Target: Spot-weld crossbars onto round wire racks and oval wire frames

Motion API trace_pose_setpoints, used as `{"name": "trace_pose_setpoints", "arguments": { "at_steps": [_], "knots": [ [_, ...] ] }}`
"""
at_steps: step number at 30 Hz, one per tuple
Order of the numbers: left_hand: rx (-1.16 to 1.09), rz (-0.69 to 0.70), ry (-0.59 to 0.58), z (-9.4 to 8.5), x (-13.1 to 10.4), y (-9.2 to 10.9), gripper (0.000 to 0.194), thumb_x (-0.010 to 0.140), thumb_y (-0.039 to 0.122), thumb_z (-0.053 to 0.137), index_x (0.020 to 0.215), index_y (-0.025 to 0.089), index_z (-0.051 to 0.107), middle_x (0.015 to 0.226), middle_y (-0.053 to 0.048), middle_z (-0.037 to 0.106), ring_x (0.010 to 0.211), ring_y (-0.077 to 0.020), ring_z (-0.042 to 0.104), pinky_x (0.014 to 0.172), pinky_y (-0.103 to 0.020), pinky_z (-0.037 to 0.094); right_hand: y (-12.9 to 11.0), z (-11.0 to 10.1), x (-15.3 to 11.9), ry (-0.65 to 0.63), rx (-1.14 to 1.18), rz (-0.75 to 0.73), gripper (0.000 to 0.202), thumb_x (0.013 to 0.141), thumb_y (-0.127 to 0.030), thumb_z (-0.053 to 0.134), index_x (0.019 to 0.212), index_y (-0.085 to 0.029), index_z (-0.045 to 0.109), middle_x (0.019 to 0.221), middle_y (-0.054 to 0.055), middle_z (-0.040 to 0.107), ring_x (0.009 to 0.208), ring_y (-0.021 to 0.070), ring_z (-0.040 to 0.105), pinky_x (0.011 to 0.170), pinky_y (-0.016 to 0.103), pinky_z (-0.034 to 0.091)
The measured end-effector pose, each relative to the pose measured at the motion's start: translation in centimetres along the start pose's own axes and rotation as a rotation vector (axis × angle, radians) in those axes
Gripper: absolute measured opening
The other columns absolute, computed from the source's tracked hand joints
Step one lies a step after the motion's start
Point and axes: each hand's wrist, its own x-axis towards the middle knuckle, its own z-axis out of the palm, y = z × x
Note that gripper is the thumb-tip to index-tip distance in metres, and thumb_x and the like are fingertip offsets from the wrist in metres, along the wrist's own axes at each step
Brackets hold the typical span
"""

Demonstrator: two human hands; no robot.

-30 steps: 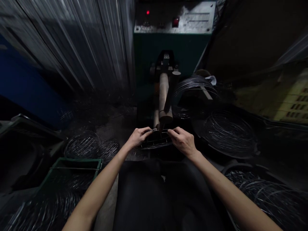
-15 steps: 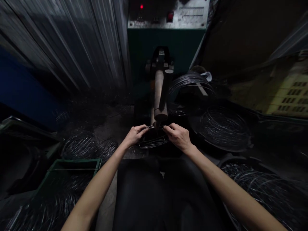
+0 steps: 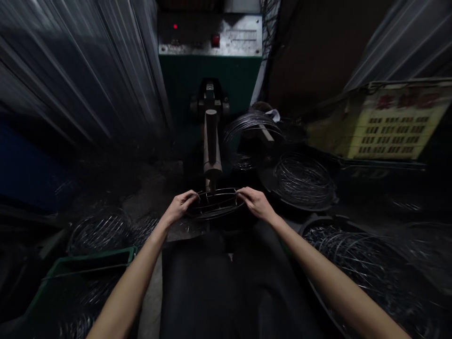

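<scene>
A round wire frame with rings and short cross wires is held level between my hands, just below the rod-like arm of a green machine. My left hand pinches its left edge. On the opposite edge, the fingers of my right hand are closed. The lower tip of the machine's arm is close to the frame's far side; whether they touch cannot be made out in the dark.
Wire coils hang right of the machine. Wire rings and loose wire pieces fill containers at the right, near a yellow crate. A green bin and more wire rings are at the left.
The view has turned to the right. My hands are farther apart, and the wire frame now shows more fully between them, farther below the machine's arm.
</scene>
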Motion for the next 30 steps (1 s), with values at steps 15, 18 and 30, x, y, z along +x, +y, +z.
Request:
{"name": "trace_pose_setpoints", "arguments": {
  "at_steps": [15,18,30],
  "knots": [
    [0.766,0.096,-0.119,1.7,-0.8,8.3,0.02,0.085,0.01,0.047,0.098,0.012,0.061,0.088,-0.008,0.062,0.084,-0.0188,0.057,0.076,-0.029,0.043,-6.4,2.7,0.4,-0.018,-0.253,-0.141,0.017,0.091,-0.023,0.047,0.102,-0.02,0.06,0.084,0.004,0.064,0.075,0.0144,0.058,0.06,0.023,0.04],
    [0.7,0.092,-0.126,1.5,-0.9,7.7,0.016,0.084,0.013,0.049,0.095,0.013,0.062,0.086,-0.007,0.063,0.082,-0.0182,0.058,0.074,-0.027,0.043,-6.4,2.1,1.0,-0.051,-0.103,0.023,0.019,0.089,-0.029,0.054,0.105,-0.021,0.056,0.084,0.002,0.066,0.074,0.0153,0.062,0.062,0.024,0.043],
    [0.586,0.053,-0.112,0.7,0.8,7.6,0.018,0.079,0.021,0.06,0.095,0.015,0.063,0.09,-0.005,0.067,0.083,-0.0168,0.061,0.073,-0.022,0.044,-6.4,-0.1,3.5,-0.128,0.119,0.149,0.015,0.083,-0.025,0.059,0.097,-0.022,0.062,0.095,0.002,0.069,0.087,0.0191,0.064,0.076,0.03,0.047]
  ]
}}
